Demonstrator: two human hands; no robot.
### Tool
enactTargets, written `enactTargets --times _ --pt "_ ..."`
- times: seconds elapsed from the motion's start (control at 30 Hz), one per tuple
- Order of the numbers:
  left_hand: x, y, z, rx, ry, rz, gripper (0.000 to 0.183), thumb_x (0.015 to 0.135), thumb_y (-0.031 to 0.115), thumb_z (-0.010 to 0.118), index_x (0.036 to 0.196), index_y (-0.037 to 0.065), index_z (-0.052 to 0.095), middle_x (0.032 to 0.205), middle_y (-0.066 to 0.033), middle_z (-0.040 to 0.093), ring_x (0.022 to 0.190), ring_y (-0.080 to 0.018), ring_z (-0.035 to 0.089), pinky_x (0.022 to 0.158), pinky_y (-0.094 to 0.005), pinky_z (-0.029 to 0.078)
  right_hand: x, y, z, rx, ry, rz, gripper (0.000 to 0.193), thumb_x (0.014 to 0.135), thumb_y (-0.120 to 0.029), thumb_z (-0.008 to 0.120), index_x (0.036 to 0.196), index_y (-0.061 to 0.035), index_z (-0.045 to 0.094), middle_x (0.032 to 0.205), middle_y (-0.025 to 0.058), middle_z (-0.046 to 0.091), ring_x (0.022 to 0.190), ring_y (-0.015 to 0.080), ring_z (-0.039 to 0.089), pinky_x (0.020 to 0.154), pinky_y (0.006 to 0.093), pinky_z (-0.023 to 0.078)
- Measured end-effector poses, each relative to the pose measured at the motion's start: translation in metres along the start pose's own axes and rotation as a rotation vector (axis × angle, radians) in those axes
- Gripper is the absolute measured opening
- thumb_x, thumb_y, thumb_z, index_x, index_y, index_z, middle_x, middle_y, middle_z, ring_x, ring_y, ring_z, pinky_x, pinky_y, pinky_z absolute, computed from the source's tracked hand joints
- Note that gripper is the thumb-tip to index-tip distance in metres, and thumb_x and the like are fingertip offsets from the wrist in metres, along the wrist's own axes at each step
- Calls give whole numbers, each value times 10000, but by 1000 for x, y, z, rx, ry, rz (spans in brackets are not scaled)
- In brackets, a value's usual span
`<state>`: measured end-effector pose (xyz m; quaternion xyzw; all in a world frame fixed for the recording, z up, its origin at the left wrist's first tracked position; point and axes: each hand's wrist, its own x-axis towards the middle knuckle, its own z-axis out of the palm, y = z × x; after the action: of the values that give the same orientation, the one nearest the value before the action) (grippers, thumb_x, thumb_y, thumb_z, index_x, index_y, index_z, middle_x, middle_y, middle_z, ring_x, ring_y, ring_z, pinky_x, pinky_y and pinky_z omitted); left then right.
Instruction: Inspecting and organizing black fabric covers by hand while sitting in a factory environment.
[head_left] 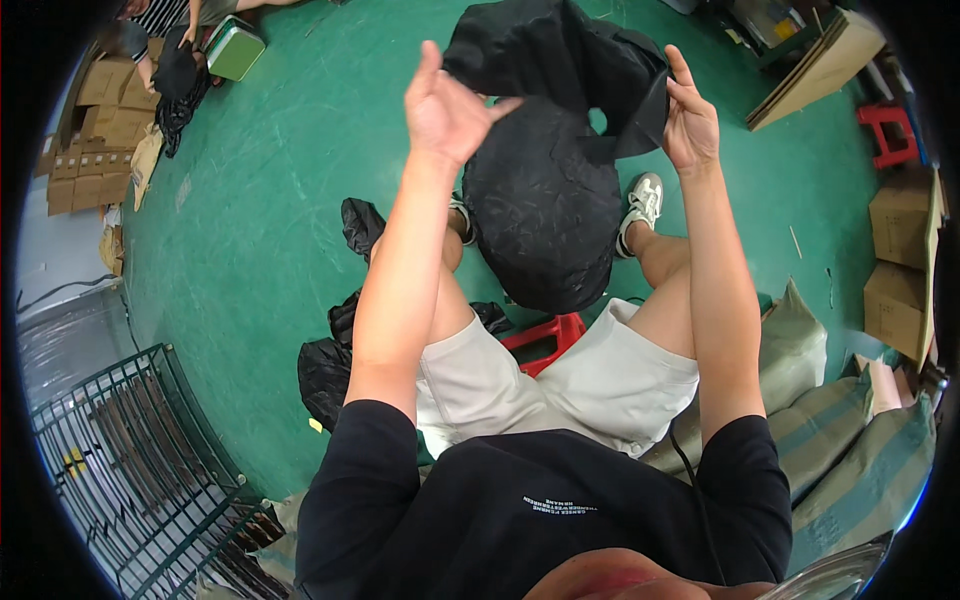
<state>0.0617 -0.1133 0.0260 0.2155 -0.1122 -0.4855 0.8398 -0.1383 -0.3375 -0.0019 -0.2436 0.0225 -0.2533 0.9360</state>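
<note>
A piece of black cloth (pixel 570 50) is held up in front of me, sagging in folds, with green floor showing through a small gap. My right hand (pixel 692 130) grips its right edge, the index finger pointing up and some fingers hidden by the cloth. At the cloth's left side is my left hand (pixel 445 118), slightly blurred, palm showing, thumb and fingers spread apart. Below the cloth, between my feet, stands a rounded bundle (pixel 545 205) covered in wrinkled black fabric. Whatever is inside the bundle cannot be seen.
Crumpled black bags (pixel 325 380) lie left of my legs. A red stool (pixel 545 342) shows between my thighs. Grey-green sacks (pixel 830 450) lie at the right, near cardboard boxes (pixel 898 300). A dark metal rack (pixel 150 460) stands lower left. Another person (pixel 165 40) sits far left.
</note>
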Motion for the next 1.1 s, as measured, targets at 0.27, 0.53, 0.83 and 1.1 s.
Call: enactTargets --times 0.27,0.53,0.83,1.1 --pt "8 -8 0 -39 -182 129 438 852 468 685 1080 97 642 1205 -64 650 1174 -249 567 1005 -423 455 5 4 4 160 -69 32 493 960 -121 484 1414 40 377 1076 138 669 953 183 678 835 261 558" --pt "15 -47 1 231 434 -307 1124 660 983 268 1380 146 479 1393 -167 451 1111 -351 467 920 -622 331 7 30 18 183 64 51 649 936 -290 536 1442 59 328 827 68 645 624 140 611 620 223 522" --pt "12 -74 4 213 231 -194 221 876 148 644 1023 -16 662 975 -97 700 831 -192 687 753 -315 552 10 20 14 317 -48 141 577 937 -313 548 1370 48 432 1021 109 676 726 190 658 701 303 554" --pt "20 -21 -9 288 361 157 368 1018 271 476 1099 -56 626 1080 -140 679 948 -242 669 863 -347 537 15 7 9 -179 444 -61 470 921 -192 591 1331 7 474 1089 125 637 1092 259 587 968 376 451"
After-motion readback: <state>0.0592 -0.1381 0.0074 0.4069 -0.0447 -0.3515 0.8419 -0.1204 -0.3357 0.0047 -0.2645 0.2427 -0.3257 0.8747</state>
